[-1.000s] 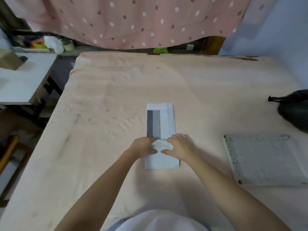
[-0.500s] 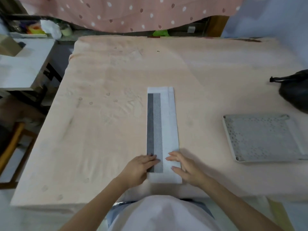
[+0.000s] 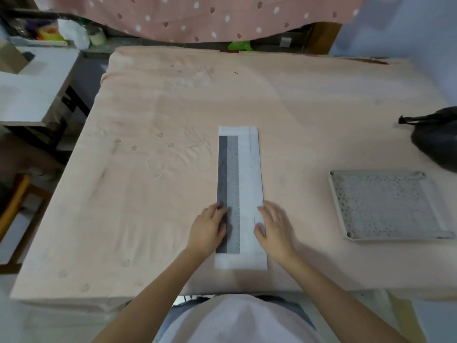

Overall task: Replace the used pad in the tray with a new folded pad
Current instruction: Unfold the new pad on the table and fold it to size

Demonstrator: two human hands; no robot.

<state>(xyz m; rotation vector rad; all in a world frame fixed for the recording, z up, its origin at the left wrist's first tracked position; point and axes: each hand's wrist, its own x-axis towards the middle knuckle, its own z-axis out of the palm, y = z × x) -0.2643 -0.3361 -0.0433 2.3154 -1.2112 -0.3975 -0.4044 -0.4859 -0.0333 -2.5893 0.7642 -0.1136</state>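
A long white pad (image 3: 244,189) with a grey strip down its left half lies flat on the pink-covered table, running away from me. My left hand (image 3: 209,229) lies flat on the pad's left edge near its close end, fingers straight. My right hand (image 3: 273,227) presses flat on the right edge at the same height. The grey perforated tray (image 3: 385,205) sits to the right of the pad, with nothing in it.
A tied black bag (image 3: 437,142) rests at the table's right edge behind the tray. A white side table (image 3: 32,95) stands to the left, a wooden chair (image 3: 14,206) below it. A dotted pink curtain (image 3: 197,16) hangs behind.
The pad's near end, bunched under both hands a second ago, now lies unrolled and full length. Both hands have slid up its sides and flattened out.
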